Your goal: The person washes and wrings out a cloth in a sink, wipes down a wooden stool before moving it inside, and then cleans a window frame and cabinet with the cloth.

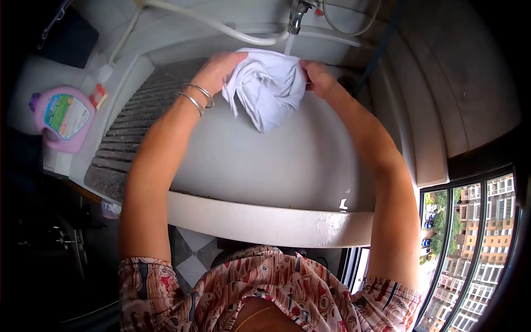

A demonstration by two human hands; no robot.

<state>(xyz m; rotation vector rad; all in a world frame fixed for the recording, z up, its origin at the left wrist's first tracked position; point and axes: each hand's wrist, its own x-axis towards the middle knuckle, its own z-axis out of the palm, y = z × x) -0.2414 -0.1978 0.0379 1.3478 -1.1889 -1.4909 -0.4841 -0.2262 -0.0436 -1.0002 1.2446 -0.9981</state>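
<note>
**One cloth gathered in two hands beneath the tap**

At the bottom of the frame is one patterned top (265, 288); just beyond it runs the pale front rim (265, 220) of one basin. Further up, at upper centre, one pale cloth (271, 91) hangs bunched between two hands. The left hand (217, 69), two bangles (206, 93) at its wrist, grasps one side; the fingers of the right hand (319, 77) grip the other. Handling looks partway along: the cloth is picked up and gathered, but neither spread flat nor set down. Beyond it, one tap (296, 23) sends down what is probably a thin stream (289, 45). One ribbed slab (130, 124) and one pink jug (66, 119) lie at left.
</note>
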